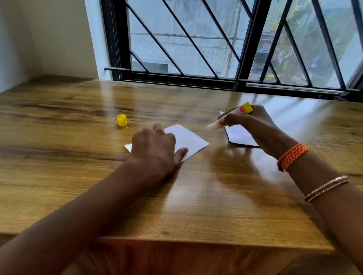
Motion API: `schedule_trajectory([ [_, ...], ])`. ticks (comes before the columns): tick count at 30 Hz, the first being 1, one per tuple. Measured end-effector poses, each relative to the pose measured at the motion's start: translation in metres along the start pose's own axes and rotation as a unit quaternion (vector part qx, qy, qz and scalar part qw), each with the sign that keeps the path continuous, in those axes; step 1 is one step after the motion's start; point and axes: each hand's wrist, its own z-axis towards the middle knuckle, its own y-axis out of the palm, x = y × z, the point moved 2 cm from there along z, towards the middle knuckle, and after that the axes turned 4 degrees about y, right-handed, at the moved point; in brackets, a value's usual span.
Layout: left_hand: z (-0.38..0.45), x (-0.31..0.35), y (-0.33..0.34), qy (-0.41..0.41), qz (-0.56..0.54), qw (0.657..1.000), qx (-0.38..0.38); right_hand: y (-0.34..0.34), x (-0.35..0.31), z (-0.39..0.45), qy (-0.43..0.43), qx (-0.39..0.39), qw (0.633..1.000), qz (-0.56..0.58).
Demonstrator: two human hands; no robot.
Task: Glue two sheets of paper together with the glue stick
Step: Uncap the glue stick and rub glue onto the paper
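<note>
A small white sheet of paper (188, 139) lies flat on the wooden table (213, 208). My left hand (155, 151) rests on its left part and covers it, thumb on the near edge. A second white sheet (239, 135) lies to the right, partly hidden under my right hand (249, 122). My right hand grips the uncapped glue stick (231, 116), held above the table with its pale tip pointing down-left toward the gap between the sheets. The yellow cap (122, 120) stands on the table left of the first sheet.
A barred window (221, 40) runs along the table's far edge. A pale wall (18, 28) closes the left side. The table's front edge (209, 242) is near my forearms. My right wrist carries an orange band (292, 156) and a bangle.
</note>
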Motion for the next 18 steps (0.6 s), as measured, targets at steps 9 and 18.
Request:
schedule_trajectory([
  [9,0.009,-0.017,-0.009,0.066,-0.164,0.984,0.037,0.032,-0.007,0.010,-0.019,0.016,0.999,-0.043],
  [18,0.018,-0.038,0.009,0.132,-0.104,0.976,-0.137,0.039,-0.003,0.013,-0.039,0.030,0.990,-0.132],
])
